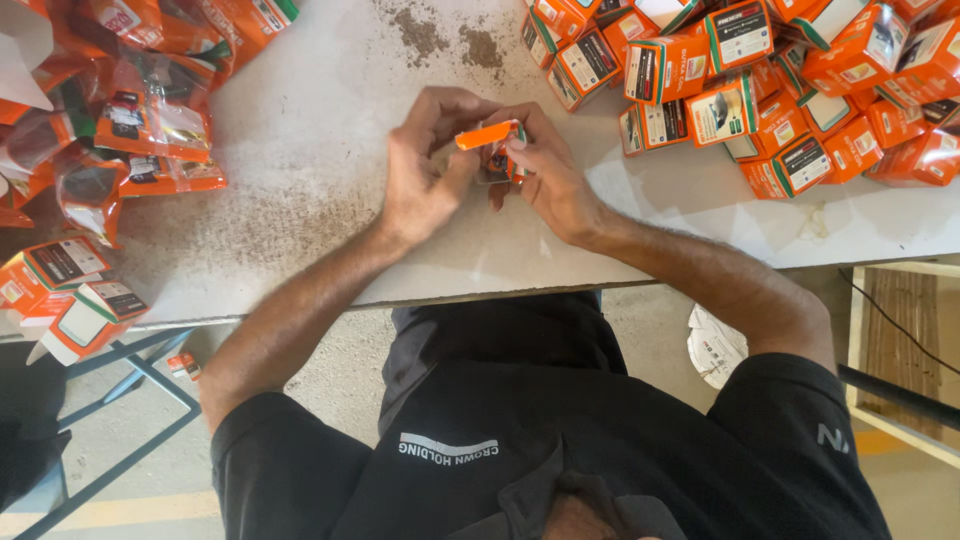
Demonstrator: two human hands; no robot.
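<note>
A small orange carton (487,134) with its flap open is held over the white table (300,130), close to the near edge. My left hand (420,175) grips it from the left, fingers curled over the top. From the right, my right hand (548,180) pinches the carton's end, with the thumb near the flap. A dark item shows partly inside the carton below the flap; its kind is not clear.
Several closed orange cartons (760,90) are heaped at the table's far right. Clear bags with orange and dark contents (130,115) lie at the far left, and a few more cartons (75,295) at the left edge. Crumpled white paper (715,345) lies on the floor.
</note>
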